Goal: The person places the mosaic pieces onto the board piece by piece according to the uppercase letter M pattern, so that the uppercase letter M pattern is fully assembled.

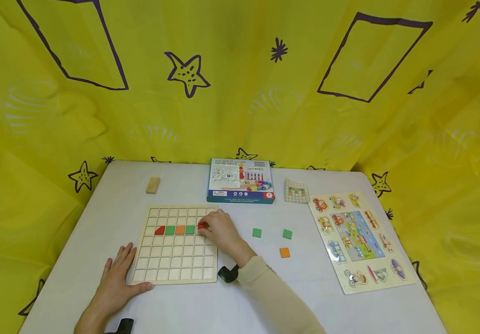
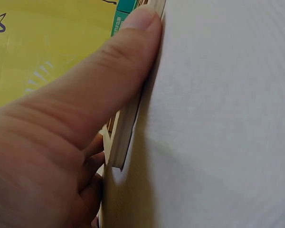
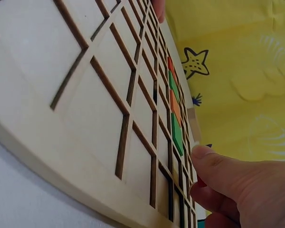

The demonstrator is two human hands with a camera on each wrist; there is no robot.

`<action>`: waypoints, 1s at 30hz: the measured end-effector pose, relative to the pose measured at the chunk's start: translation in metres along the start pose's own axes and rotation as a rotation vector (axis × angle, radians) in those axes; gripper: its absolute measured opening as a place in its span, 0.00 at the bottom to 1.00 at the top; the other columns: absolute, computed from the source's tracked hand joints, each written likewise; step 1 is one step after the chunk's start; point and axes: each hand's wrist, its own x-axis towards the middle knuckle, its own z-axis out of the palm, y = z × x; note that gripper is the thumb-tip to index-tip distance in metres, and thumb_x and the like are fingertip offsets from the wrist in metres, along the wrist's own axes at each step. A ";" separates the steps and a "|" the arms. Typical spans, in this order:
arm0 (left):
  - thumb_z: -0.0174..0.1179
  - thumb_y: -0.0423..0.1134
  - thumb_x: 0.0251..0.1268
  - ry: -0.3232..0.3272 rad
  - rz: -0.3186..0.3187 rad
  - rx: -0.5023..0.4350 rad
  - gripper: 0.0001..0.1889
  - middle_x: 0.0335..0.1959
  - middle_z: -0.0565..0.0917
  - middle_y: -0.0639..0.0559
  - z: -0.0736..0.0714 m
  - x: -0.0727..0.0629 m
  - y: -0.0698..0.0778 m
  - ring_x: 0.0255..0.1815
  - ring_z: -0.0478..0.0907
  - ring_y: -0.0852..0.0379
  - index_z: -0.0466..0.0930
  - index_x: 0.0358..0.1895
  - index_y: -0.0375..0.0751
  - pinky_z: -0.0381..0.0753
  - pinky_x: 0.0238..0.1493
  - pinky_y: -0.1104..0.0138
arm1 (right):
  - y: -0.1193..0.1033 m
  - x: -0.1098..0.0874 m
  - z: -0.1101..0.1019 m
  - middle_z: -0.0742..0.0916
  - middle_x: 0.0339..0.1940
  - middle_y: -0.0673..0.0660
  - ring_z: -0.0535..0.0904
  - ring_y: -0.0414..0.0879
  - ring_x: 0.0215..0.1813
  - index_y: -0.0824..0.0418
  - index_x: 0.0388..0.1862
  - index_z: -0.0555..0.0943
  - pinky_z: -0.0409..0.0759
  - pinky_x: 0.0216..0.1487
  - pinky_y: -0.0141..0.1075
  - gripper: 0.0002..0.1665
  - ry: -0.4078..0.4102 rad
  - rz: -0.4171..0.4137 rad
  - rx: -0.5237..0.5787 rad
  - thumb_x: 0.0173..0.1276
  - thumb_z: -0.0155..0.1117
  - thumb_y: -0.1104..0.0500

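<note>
A wooden grid board (image 1: 173, 274) lies on the table. Along one of its rows sit a red quarter-round tile (image 1: 159, 230), a green tile (image 1: 170, 230), an orange tile (image 1: 179, 229) and a second green tile (image 1: 190, 229). At this row's right end my right hand (image 1: 222, 233) pinches a red tile (image 1: 201, 226), mostly covered by the fingers. My left hand (image 1: 114, 282) rests at the board's lower left corner, fingers spread along its left side. In the left wrist view, the thumb (image 2: 104, 71) lies against the board's front edge (image 2: 123, 142).
Two loose green tiles (image 1: 257, 233) and an orange tile (image 1: 284, 253) lie right of the board. Behind are a wooden block (image 1: 153, 185), a boxed bead set (image 1: 241, 182) and a pattern card (image 1: 296, 191). A picture puzzle board (image 1: 336, 278) lies at the far right.
</note>
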 end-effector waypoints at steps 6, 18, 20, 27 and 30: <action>0.77 0.57 0.41 0.006 0.008 -0.002 0.60 0.73 0.54 0.28 0.000 0.000 0.000 0.76 0.41 0.35 0.56 0.71 0.22 0.27 0.71 0.43 | -0.001 0.002 0.005 0.86 0.37 0.46 0.72 0.42 0.41 0.55 0.45 0.88 0.70 0.42 0.33 0.16 0.001 -0.011 -0.031 0.64 0.70 0.48; 0.77 0.57 0.41 0.003 0.010 -0.004 0.60 0.73 0.54 0.28 0.000 0.000 -0.001 0.76 0.40 0.35 0.56 0.71 0.22 0.26 0.71 0.44 | -0.003 0.001 0.008 0.85 0.37 0.46 0.71 0.41 0.39 0.55 0.44 0.88 0.68 0.39 0.31 0.15 0.028 -0.037 -0.088 0.63 0.71 0.47; 0.77 0.57 0.41 0.002 0.008 -0.005 0.60 0.73 0.54 0.28 0.000 0.000 0.000 0.76 0.40 0.35 0.56 0.71 0.22 0.26 0.71 0.44 | -0.003 0.001 0.008 0.85 0.37 0.46 0.71 0.41 0.40 0.55 0.44 0.88 0.68 0.39 0.31 0.16 0.029 -0.036 -0.096 0.63 0.71 0.47; 0.77 0.58 0.41 -0.008 -0.007 -0.013 0.60 0.74 0.54 0.28 -0.001 0.000 0.001 0.76 0.40 0.35 0.56 0.71 0.22 0.26 0.71 0.44 | -0.003 0.002 0.010 0.84 0.35 0.46 0.71 0.41 0.39 0.54 0.43 0.88 0.69 0.39 0.32 0.16 0.028 -0.025 -0.111 0.63 0.71 0.46; 0.77 0.58 0.41 -0.011 -0.010 -0.014 0.60 0.74 0.54 0.28 0.000 0.000 0.000 0.76 0.40 0.35 0.55 0.71 0.22 0.25 0.71 0.44 | -0.004 0.002 0.010 0.83 0.34 0.45 0.70 0.41 0.38 0.54 0.43 0.88 0.68 0.39 0.32 0.16 0.034 -0.024 -0.108 0.62 0.72 0.47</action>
